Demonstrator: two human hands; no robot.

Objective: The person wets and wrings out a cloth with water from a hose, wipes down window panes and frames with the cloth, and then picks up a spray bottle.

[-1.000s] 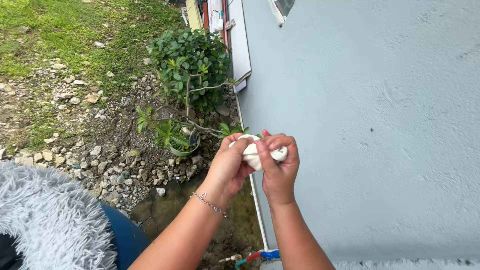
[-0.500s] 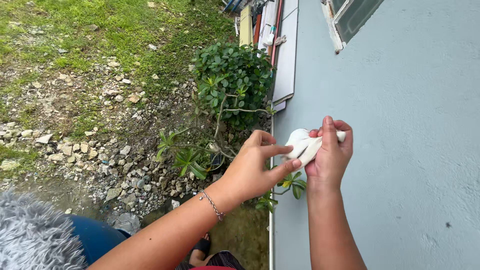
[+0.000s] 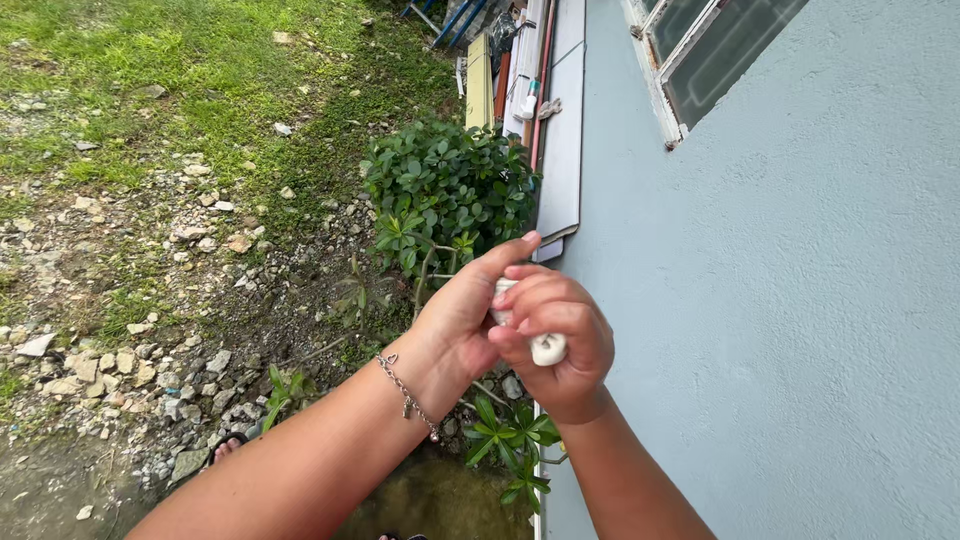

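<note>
A small white cloth point(image 3: 545, 348) is bunched between both my hands, in front of a pale blue wall point(image 3: 800, 330). My right hand point(image 3: 556, 345) is curled tight around the cloth, and only a bit of white shows at its fingers. My left hand point(image 3: 462, 310), with a thin chain bracelet at the wrist, presses against the cloth from the left with its fingers stretched over the top. Most of the cloth is hidden inside the two hands.
A leafy green shrub point(image 3: 445, 195) grows at the wall's foot, with boards and panels point(image 3: 560, 110) leaning behind it. A window point(image 3: 705, 50) sits at the upper right. Gravel point(image 3: 150, 350) and grass point(image 3: 150, 70) cover the ground on the left.
The hands came back together and bunched the cloth, which hung loose from my right hand half a second ago. The view tilted up, bringing the window in and the furry grey thing out.
</note>
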